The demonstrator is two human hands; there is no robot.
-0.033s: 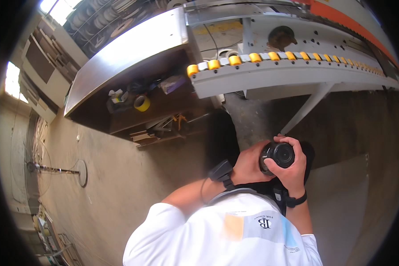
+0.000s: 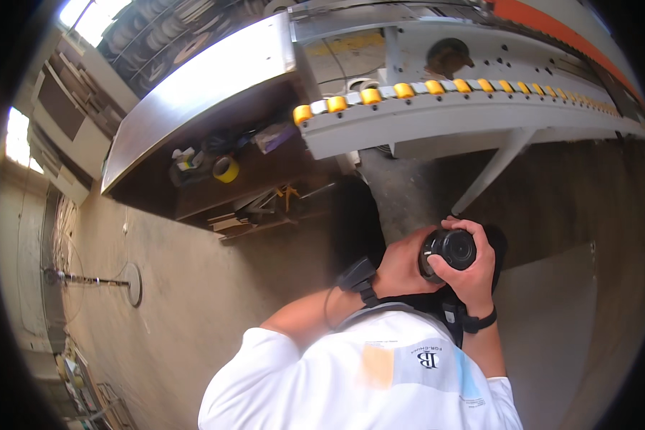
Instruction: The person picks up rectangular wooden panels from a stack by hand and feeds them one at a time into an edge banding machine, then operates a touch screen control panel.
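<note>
One black, round-topped container (image 2: 458, 248) sits just past 3 o'clock from the middle of the view, and both hands are clamped on it! Make it the clock's hub: the left hand (image 2: 408, 264) wraps the body from 9 o'clock, while the right hand (image 2: 474, 271) comes in from 5, thumb on the top's edge near 7, fingers curled over between 12 and 2.

Now the danger. That top looks smooth, so the right fingertips could well skid if they press unevenly. Should the left hand slacken, the whole thing might roll or drop toward the concrete floor (image 2: 186, 272); how firm that hold is, nobody can tell, with the far side hidden.

Watch 12 o'clock, too! The slanting support leg (image 2: 502, 168) of the roller conveyor (image 2: 408, 123) ends beside the right fingers in this view; depth is unclear, but a careless swing could mean a knocked knuckle. And at half past 8, the bulky wrist device (image 2: 357, 274) could catch on the shirt (image 2: 308, 365) if the left arm pulls inward.
</note>
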